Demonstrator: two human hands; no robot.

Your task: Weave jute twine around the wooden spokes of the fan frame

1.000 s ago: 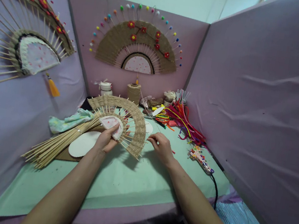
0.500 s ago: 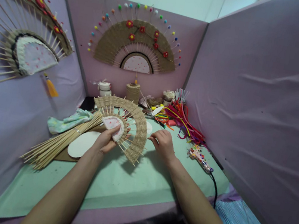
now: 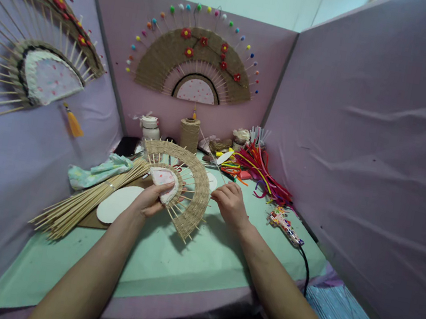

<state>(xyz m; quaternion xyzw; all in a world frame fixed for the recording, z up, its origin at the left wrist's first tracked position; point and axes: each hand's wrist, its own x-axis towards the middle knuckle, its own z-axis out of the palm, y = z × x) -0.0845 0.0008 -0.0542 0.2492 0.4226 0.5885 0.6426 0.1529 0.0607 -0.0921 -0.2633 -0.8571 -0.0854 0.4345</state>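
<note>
My left hand (image 3: 149, 199) grips a half-woven fan (image 3: 194, 178) by its white floral centre piece, holding it up over the green table (image 3: 164, 265). The fan has a jute band woven across thin wooden sticks. At the fan's right edge my right hand (image 3: 230, 203) has its fingers curled and pinched. What they pinch is too small to make out, possibly the jute cord.
A bundle of wooden sticks (image 3: 85, 201) and white card ovals (image 3: 117, 203) lie at left. A jute spool (image 3: 189, 132), jars, pipe cleaners (image 3: 262, 178) and a glue gun (image 3: 285, 226) with cord sit at back and right. Finished fans (image 3: 196, 62) hang on purple partitions.
The fan has turned clockwise in my left hand and shifted slightly right. My right hand has moved up along the fan's right edge.
</note>
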